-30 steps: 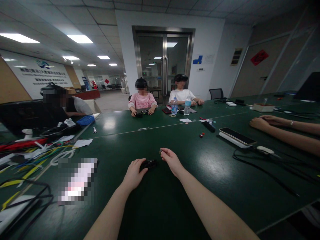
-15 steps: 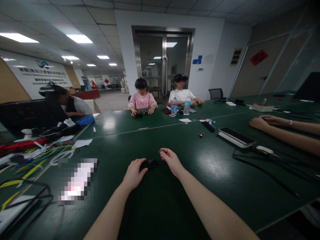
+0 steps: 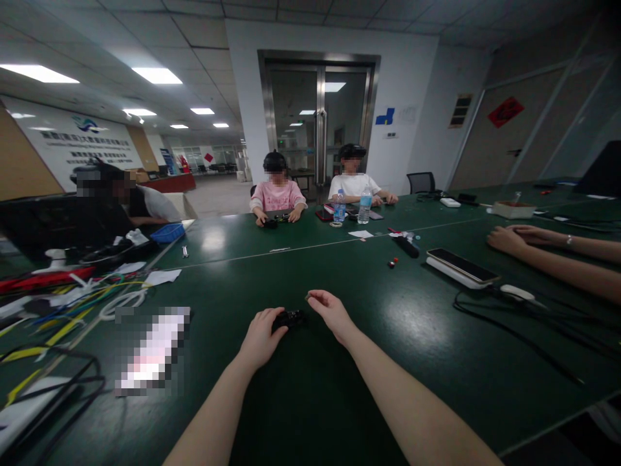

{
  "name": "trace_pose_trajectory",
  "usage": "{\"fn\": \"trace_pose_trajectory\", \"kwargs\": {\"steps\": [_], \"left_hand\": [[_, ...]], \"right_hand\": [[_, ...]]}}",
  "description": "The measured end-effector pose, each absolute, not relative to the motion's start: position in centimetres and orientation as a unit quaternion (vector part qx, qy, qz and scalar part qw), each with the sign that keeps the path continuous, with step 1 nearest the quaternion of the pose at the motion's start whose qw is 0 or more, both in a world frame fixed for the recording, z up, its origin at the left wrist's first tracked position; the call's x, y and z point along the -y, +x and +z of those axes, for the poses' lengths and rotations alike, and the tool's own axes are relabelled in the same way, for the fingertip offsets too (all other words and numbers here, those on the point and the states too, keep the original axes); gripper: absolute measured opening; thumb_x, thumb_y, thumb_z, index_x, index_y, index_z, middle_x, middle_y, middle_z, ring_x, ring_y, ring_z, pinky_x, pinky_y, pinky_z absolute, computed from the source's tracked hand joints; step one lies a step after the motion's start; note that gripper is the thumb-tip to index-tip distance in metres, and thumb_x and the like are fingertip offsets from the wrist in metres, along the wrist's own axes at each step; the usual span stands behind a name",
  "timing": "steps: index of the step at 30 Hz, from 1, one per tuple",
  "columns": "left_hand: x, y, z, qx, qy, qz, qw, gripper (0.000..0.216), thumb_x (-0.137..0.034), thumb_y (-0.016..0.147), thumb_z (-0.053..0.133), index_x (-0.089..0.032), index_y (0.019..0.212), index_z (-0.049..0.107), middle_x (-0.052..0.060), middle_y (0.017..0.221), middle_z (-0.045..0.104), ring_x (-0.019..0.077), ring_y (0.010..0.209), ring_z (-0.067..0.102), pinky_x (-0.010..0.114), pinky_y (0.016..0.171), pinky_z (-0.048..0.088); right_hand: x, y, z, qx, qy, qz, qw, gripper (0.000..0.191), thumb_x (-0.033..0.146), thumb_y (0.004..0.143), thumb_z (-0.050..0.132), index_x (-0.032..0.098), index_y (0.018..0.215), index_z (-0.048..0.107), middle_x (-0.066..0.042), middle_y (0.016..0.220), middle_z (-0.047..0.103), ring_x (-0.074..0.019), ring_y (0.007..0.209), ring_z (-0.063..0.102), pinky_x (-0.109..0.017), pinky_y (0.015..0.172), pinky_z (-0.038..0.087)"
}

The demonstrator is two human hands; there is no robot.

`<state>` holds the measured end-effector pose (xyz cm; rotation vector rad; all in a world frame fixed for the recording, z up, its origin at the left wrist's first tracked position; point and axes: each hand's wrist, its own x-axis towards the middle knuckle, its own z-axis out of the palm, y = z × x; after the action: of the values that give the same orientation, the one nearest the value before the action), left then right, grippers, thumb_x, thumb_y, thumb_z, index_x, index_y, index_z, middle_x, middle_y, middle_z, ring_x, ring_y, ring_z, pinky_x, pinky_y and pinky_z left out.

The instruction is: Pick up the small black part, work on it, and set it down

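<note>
My left hand [image 3: 263,338] rests on the dark green table, its thumb and fingers closed round the near end of a small black object [image 3: 294,318] with light markings on top. What kind of object it is cannot be made out. Just right of it, my right hand [image 3: 334,316] is raised a little with thumb and index finger pinched together. A tiny dark piece [image 3: 307,297] shows at those fingertips, too small to name. The piece is apart from the black object, slightly above and beyond its right end.
A blurred-out phone-like slab [image 3: 154,353] lies left, beside tangled cables [image 3: 53,323] and a blue basket [image 3: 167,232]. On the right, a phone [image 3: 460,265] lies on a white box near a co-worker's hands [image 3: 514,238]. Two bottles [image 3: 363,206] stand across the table, before seated people.
My right hand has shifted slightly left and down, bringing the tiny piece closer to the black object. My left hand keeps its hold in the same place.
</note>
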<state>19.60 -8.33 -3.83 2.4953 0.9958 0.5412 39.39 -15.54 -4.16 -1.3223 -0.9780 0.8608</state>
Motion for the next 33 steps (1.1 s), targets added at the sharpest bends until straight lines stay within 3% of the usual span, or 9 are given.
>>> {"fn": "trace_pose_trajectory", "kwargs": {"steps": [4, 9, 15, 25, 33], "left_hand": [[8.2, 19.7, -4.0, -0.358, 0.893, 0.195, 0.193, 0.04, -0.031, 0.08, 0.049, -0.023, 0.119, 0.048, 0.005, 0.122, 0.052, 0.0218, 0.113, 0.045, 0.038, 0.096, 0.034], [8.2, 19.8, -4.1, -0.352, 0.894, 0.202, 0.19, 0.038, -0.032, 0.08, 0.048, -0.022, 0.117, 0.05, 0.005, 0.12, 0.053, 0.0218, 0.112, 0.045, 0.038, 0.095, 0.034], [8.2, 19.7, -4.1, -0.348, 0.896, 0.202, 0.188, 0.039, -0.03, 0.079, 0.049, -0.023, 0.117, 0.049, 0.004, 0.12, 0.053, 0.0218, 0.113, 0.044, 0.037, 0.096, 0.033], [8.2, 19.7, -4.1, -0.355, 0.894, 0.196, 0.189, 0.038, -0.032, 0.08, 0.048, -0.023, 0.117, 0.049, 0.004, 0.121, 0.052, 0.0217, 0.114, 0.044, 0.037, 0.096, 0.034], [8.2, 19.5, -4.1, -0.358, 0.894, 0.19, 0.191, 0.041, -0.033, 0.08, 0.048, -0.024, 0.12, 0.047, 0.005, 0.123, 0.051, 0.0214, 0.114, 0.044, 0.037, 0.096, 0.033]], "right_hand": [[15.6, 38.5, -3.9, 0.511, -0.575, 0.334, 0.544, 0.032, 0.033, 0.074, 0.057, 0.022, 0.103, 0.059, -0.003, 0.1, 0.062, -0.0169, 0.092, 0.056, -0.034, 0.085, 0.043], [15.6, 37.5, -3.9, 0.616, -0.594, 0.246, 0.455, 0.022, 0.03, 0.071, 0.061, 0.03, 0.093, 0.065, -0.001, 0.097, 0.061, -0.0218, 0.099, 0.049, -0.04, 0.091, 0.036], [15.5, 37.5, -4.3, 0.637, -0.606, 0.221, 0.422, 0.023, 0.03, 0.069, 0.063, 0.033, 0.091, 0.066, -0.002, 0.101, 0.055, -0.0234, 0.099, 0.047, -0.041, 0.089, 0.034], [16.3, 37.5, -3.8, 0.607, -0.611, 0.255, 0.44, 0.033, 0.036, 0.068, 0.064, 0.032, 0.1, 0.062, -0.002, 0.106, 0.054, -0.0215, 0.099, 0.05, -0.037, 0.087, 0.038], [15.3, 38.7, -4.2, 0.495, -0.606, 0.317, 0.536, 0.033, 0.044, 0.08, 0.045, 0.024, 0.1, 0.06, -0.003, 0.099, 0.062, -0.0183, 0.095, 0.055, -0.034, 0.086, 0.04]]}}
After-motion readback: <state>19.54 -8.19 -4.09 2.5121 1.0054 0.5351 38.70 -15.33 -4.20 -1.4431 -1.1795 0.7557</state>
